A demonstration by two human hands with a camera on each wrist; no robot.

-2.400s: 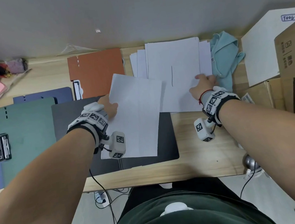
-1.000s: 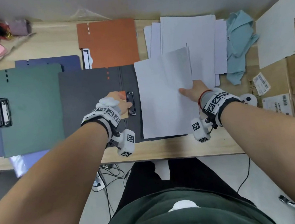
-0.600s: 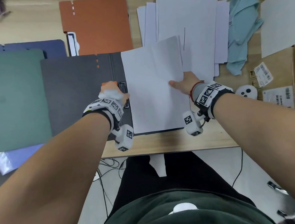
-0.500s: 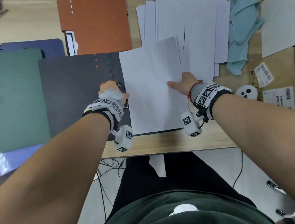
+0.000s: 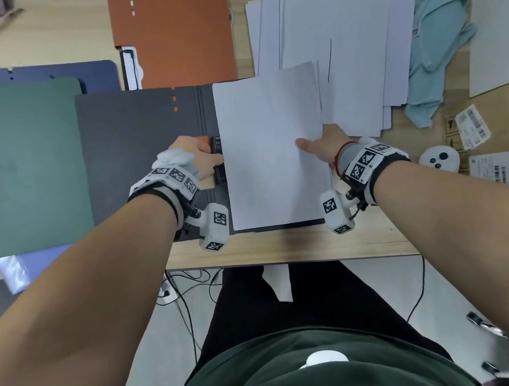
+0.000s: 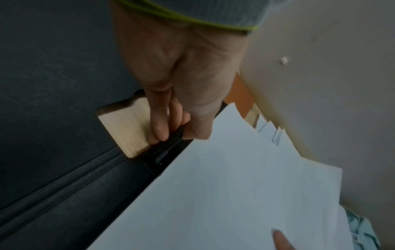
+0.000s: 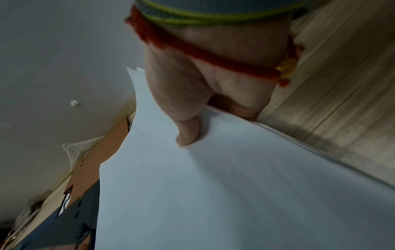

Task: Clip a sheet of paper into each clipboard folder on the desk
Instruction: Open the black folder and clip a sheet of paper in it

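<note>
An open black clipboard folder point(image 5: 142, 149) lies at the desk's front edge. My left hand point(image 5: 197, 158) pinches its black metal clip point(image 5: 217, 159) at the spine; the left wrist view shows my fingers point(image 6: 158, 128) curled on the clip point(image 6: 169, 148). A white sheet of paper point(image 5: 273, 145) lies over the folder's right half, its left edge at the clip. My right hand point(image 5: 321, 146) pinches the sheet's right edge, thumb point(image 7: 188, 133) on top and fingers underneath. A green folder point(image 5: 25, 163) lies to the left, an orange one point(image 5: 175, 32) and a blue one point(image 5: 49, 76) behind.
A loose stack of white paper point(image 5: 340, 44) sits at the back right, partly under the held sheet. A light blue cloth point(image 5: 440, 41) and cardboard boxes point(image 5: 495, 131) fill the right side. A small white round device point(image 5: 439, 158) rests by my right wrist.
The sheet went from my left hand to my right, which slid it left until its edge reached the clip. My left hand took hold of the black folder's clip and stays there.
</note>
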